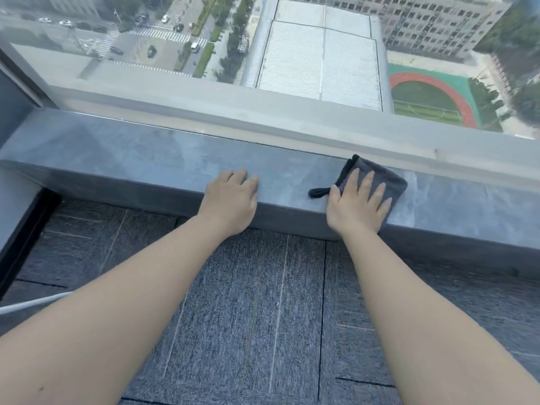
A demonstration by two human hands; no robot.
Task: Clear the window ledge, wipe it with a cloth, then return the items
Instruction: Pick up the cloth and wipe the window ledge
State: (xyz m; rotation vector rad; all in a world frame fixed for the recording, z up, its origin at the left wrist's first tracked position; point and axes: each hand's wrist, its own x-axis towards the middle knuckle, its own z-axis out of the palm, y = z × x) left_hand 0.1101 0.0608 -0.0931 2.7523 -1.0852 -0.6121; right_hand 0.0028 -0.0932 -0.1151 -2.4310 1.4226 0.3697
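A grey stone window ledge [122, 153] runs across the view below the glass. A dark grey folded cloth [391, 179] with a black hanging loop lies flat on the ledge at the right. My right hand [358, 200] presses down on the cloth with fingers spread. My left hand [232, 200] rests palm down on the bare ledge near its front edge, fingers slightly curled, holding nothing. No other items stand on the visible part of the ledge.
The window glass [321, 54] rises behind the ledge, with a pale frame rail [263, 112] along its base. Dark grey carpet tiles [248, 317] cover the floor below. A white cable [32, 304] crosses the floor at the left. A dark wall panel [14, 106] stands at the far left.
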